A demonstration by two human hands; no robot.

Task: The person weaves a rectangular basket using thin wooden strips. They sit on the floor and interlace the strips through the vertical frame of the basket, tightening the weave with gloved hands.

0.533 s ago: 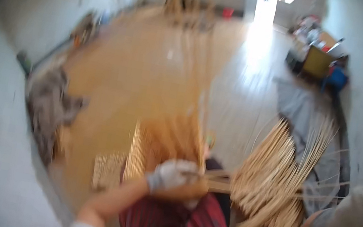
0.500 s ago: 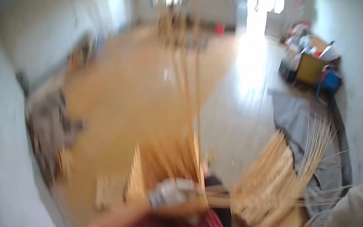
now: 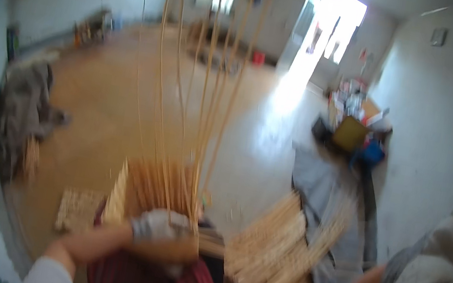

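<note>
Gloved left hand at a boxy woven basket of tan strips, toward seven o'clock.

The left hand point(image 3: 160, 225), in a pale fabric glove, bends over the near edge of the basket point(image 3: 143, 184); blur hides how tightly its fingers close, or on what. The right hand cannot be made out. Long, thin, pliant strips point(image 3: 202, 107) rise from the basket toward twelve. A ribbed red cloth point(image 3: 105, 278) lies below at six-thirty. At five o'clock fans a stiff bundle of straw-coloured splints point(image 3: 271, 246), beside a smooth grey sheet point(image 3: 316, 181) at four.
</note>
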